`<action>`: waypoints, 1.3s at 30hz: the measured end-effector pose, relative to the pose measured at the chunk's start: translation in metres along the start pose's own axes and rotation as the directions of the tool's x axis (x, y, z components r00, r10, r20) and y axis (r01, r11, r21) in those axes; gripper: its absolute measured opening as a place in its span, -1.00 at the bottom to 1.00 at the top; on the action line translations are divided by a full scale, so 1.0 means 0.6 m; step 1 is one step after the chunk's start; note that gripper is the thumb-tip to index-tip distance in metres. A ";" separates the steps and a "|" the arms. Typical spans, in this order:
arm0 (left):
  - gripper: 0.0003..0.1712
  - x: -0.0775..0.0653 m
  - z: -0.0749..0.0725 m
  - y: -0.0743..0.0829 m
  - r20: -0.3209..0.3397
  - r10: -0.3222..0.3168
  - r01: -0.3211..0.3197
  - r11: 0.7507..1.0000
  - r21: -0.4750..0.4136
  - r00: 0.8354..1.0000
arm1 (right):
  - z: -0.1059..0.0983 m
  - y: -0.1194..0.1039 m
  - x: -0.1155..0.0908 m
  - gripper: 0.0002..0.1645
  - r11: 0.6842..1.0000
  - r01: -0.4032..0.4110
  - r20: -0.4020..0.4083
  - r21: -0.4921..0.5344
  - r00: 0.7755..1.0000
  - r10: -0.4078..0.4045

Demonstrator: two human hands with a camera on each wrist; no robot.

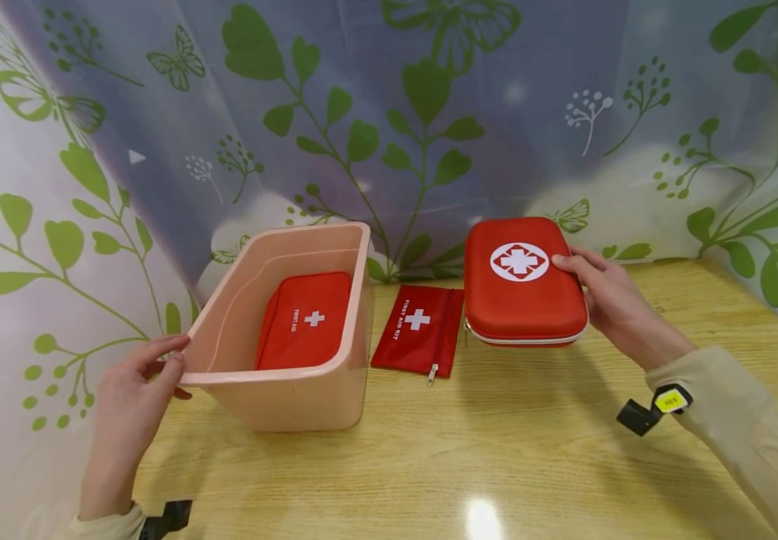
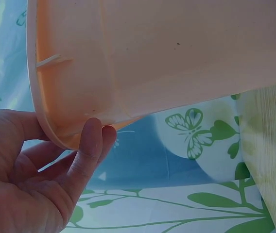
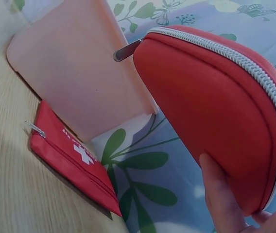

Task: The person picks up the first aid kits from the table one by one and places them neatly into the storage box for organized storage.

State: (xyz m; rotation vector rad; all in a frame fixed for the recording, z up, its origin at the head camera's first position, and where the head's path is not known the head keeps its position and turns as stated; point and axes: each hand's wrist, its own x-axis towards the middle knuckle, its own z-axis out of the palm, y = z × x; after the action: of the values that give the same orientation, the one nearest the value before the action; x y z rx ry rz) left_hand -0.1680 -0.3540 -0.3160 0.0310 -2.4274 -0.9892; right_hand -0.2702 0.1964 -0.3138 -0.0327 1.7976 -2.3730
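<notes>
My right hand (image 1: 614,300) grips the right side of a red hard-shell first aid case (image 1: 524,307), thumb on top, holding it above the table. A white cross in a round emblem marks its lid, and a silver zipper (image 3: 245,65) runs round its edge. My left hand (image 1: 135,405) pinches the near left corner of a pink plastic bin (image 1: 280,397). Inside the bin lies a red first aid bag (image 1: 314,341) with a white cross. Between bin and case, a flat red zip pouch (image 1: 422,341) lettered "FIRST AID KIT" lies on the table.
The wooden table (image 1: 402,472) extends in front of the bin and pouch. Behind it hangs a curtain (image 1: 361,90) printed with leaves and butterflies, close to the bin's back. Each wrist wears a dark strapped device (image 1: 659,405).
</notes>
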 end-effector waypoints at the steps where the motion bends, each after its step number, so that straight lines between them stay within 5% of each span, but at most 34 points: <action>1: -0.63 0.000 0.000 0.000 0.001 0.001 -0.001 1.000 0.000 1.000 | 0.001 -0.002 0.000 0.06 1.000 0.001 -0.001 0.001 1.000 -0.001; 39: -0.63 -0.002 0.004 -0.005 -0.019 -0.002 0.001 1.000 -0.027 1.000 | 0.045 -0.053 0.003 -0.05 0.997 0.078 -0.015 0.005 0.997 -0.078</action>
State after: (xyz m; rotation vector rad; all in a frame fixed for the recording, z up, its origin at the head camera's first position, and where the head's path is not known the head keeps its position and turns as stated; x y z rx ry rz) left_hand -0.1688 -0.3547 -0.3199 0.0330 -2.3963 -1.0180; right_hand -0.2725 0.1787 -0.2760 -0.0858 1.8282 -2.4378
